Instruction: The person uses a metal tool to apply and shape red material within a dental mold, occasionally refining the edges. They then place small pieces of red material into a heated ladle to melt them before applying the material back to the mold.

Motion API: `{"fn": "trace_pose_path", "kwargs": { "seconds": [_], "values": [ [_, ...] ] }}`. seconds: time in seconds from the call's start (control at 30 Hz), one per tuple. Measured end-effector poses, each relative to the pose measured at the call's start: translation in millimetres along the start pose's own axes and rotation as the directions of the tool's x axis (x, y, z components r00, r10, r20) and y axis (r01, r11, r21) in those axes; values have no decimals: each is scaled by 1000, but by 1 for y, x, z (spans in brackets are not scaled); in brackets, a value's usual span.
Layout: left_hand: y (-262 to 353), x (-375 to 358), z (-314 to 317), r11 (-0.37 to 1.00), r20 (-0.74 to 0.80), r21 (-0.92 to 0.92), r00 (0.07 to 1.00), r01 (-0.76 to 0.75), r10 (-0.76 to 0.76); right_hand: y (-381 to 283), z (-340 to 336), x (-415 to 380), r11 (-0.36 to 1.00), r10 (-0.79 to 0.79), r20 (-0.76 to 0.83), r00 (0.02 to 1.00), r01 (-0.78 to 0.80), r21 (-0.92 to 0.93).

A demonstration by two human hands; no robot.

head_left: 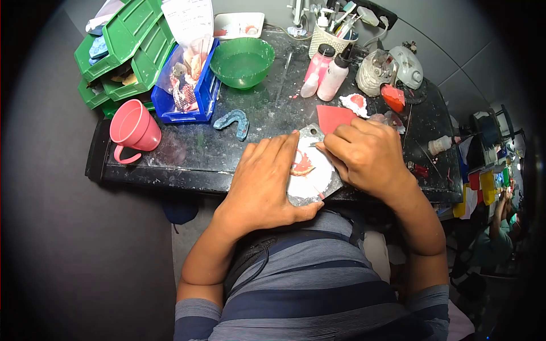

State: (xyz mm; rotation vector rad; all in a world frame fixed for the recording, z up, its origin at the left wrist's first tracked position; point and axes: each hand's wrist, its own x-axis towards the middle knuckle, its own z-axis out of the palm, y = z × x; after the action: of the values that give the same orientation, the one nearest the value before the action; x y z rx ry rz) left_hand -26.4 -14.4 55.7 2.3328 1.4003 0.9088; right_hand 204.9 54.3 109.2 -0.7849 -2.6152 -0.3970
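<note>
A grey metal plate lies at the table's front edge, bearing white plaster with a reddish, arch-shaped piece in it. Spread over the plate's left side, my left hand has its fingers stretched forward and its thumb at the near edge. My right hand is closed on a thin tool, only its tip showing, which points at the upper part of the plaster. Just behind that hand is a red sheet. A blue arch-shaped piece lies to the left.
Left: a pink mug, green bins and a blue bin. Behind: a green bowl, a white tray, a pink bottle and a tool basket. A glass jar stands at the right; another person is far right.
</note>
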Motion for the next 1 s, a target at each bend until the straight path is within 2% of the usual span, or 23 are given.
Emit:
{"fn": "trace_pose_path", "kwargs": {
  "seconds": [0.1, 0.2, 0.27, 0.67, 0.8, 1.0],
  "values": [
    [-1, 0, 2, 1000, -13, -7, 1000, 1, -1, 0, -1, -1, 999, -31, -19, 999, 31, -14],
    [1, -2, 5, 1000, -46, 4, 999, 5, -5, -9, -14, -9, 998, 60, -32, 998, -59, 32],
    [2, -4, 6, 1000, -68, 17, 998, 10, -9, -16, -21, -16, 964, 213, 6, 977, -211, 160],
    [3, -4, 6, 1000, -70, 23, 998, 11, -9, -30, -13, -35, 838, 404, 73, 912, -401, 370],
    [3, -4, 6, 1000, -62, 21, 998, 16, -15, -29, -11, -36, 859, 380, 50, 924, -372, 352],
    [5, -3, 5, 999, -50, 28, 999, 16, -14, -31, -5, -36, 926, 317, -37, 948, -300, 230]
  ]
}}
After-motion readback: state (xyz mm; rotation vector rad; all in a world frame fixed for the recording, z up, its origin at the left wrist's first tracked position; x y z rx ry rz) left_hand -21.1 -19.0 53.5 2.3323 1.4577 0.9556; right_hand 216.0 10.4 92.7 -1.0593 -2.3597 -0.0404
